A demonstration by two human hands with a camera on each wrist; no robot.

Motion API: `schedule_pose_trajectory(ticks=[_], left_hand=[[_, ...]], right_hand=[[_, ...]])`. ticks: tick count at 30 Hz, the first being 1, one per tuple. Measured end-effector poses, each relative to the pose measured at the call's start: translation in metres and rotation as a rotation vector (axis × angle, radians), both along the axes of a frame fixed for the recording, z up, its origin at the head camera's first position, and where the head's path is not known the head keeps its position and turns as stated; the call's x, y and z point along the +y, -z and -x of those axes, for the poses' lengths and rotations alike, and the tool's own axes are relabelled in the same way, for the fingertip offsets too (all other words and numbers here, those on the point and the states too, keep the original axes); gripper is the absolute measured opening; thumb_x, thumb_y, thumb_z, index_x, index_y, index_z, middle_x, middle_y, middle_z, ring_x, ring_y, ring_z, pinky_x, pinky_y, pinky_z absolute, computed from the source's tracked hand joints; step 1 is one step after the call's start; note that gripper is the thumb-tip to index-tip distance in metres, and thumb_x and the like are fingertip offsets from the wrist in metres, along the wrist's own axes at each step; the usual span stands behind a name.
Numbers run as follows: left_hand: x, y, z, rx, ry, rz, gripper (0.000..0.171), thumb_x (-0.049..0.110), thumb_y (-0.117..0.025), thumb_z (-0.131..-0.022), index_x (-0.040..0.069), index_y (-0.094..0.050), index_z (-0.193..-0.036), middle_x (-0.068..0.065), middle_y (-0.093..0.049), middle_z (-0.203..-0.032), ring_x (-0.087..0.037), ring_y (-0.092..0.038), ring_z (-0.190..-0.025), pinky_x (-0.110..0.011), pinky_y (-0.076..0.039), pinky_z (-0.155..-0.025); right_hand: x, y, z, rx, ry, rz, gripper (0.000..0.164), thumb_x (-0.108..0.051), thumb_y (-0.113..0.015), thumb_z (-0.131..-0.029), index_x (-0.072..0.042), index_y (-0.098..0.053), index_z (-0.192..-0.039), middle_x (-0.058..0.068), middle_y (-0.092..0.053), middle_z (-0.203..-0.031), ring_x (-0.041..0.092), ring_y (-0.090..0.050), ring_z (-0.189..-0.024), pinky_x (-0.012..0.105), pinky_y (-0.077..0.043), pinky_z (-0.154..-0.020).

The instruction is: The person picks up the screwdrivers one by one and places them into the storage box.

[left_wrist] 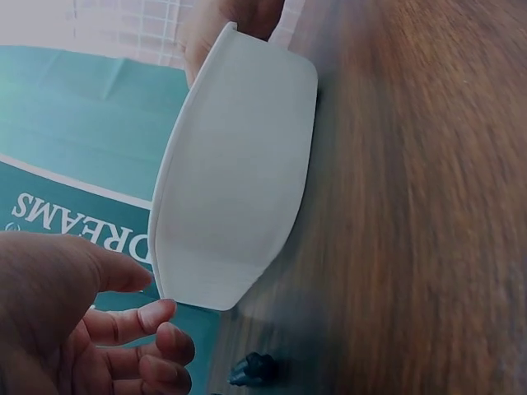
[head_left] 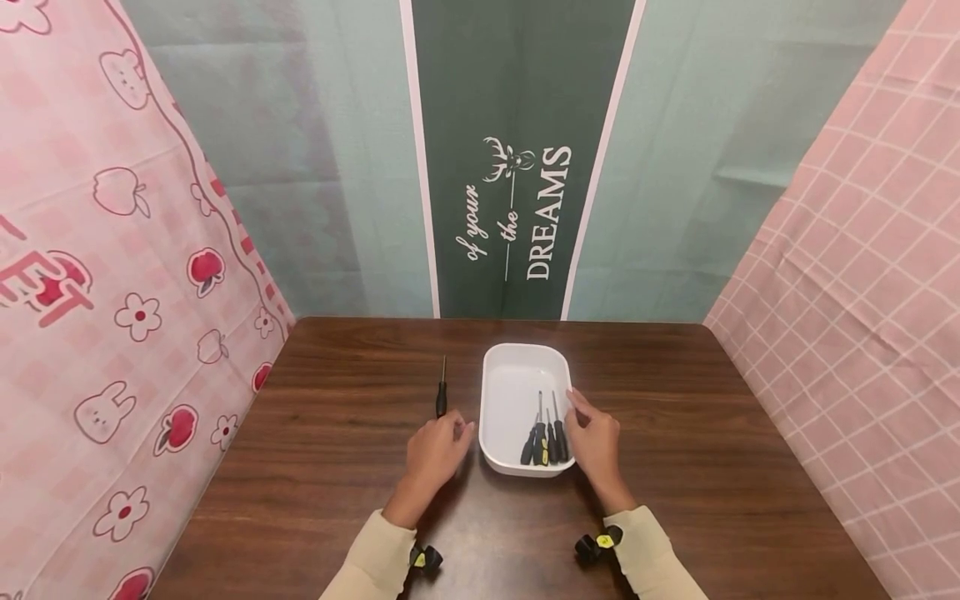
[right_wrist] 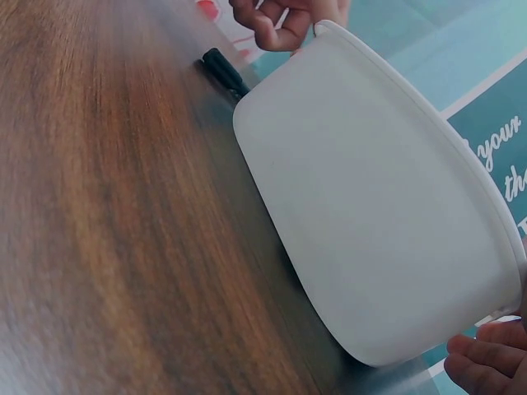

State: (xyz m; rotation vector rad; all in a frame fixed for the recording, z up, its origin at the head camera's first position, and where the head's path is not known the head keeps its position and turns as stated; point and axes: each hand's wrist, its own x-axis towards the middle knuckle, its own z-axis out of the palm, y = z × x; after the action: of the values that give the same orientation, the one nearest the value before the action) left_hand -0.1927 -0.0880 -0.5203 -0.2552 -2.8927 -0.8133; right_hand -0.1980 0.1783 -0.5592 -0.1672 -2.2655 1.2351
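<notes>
Sleeves (head_left: 371,550) are cut off below. The left hand (head_left: 438,448) is held, fingers loosely bent, near a loose screwdriver (head_left: 441,398) beside the white box (head_left: 517,379). The right hand (head_left: 596,437) is set at its rim; whether that is pinched cannot be told. Inside, dark-handled tools (head_left: 541,442) are overlapped. Room is given by the table (head_left: 697,442) either side, bounded by a far curtain (head_left: 675,208).

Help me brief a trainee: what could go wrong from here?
The left hand is close beside the loose screwdriver and might knock it. If the right hand, at the rim of the white container, tips it, the clustered screwdrivers inside could slide.
</notes>
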Motion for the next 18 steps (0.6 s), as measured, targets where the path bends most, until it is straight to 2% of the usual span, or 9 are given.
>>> schedule_pose_trajectory(ticks=[10, 18], left_hand=[[-0.006, 0.006, -0.003, -0.024, -0.028, 0.024, 0.025, 0.034, -0.069, -0.093, 0.021, -0.056, -0.075, 0.0, -0.059, -0.066, -0.023, -0.057, -0.06, -0.041, -0.043, -0.053], [-0.014, 0.01, -0.004, -0.037, -0.044, 0.044, 0.027, 0.032, -0.072, -0.092, 0.019, -0.056, -0.075, 0.001, -0.059, -0.067, -0.021, -0.055, -0.06, -0.04, -0.042, -0.052]], right_hand=[[-0.001, 0.0, 0.0, 0.002, 0.001, 0.005, 0.028, 0.003, -0.068, -0.087, -0.002, -0.076, -0.113, 0.014, -0.072, -0.116, 0.031, -0.065, -0.115, 0.045, -0.048, -0.095], [-0.001, -0.001, 0.0, -0.026, 0.001, 0.0, 0.029, 0.002, -0.068, -0.088, -0.003, -0.075, -0.115, 0.013, -0.071, -0.119, 0.033, -0.064, -0.117, 0.05, -0.049, -0.096]])
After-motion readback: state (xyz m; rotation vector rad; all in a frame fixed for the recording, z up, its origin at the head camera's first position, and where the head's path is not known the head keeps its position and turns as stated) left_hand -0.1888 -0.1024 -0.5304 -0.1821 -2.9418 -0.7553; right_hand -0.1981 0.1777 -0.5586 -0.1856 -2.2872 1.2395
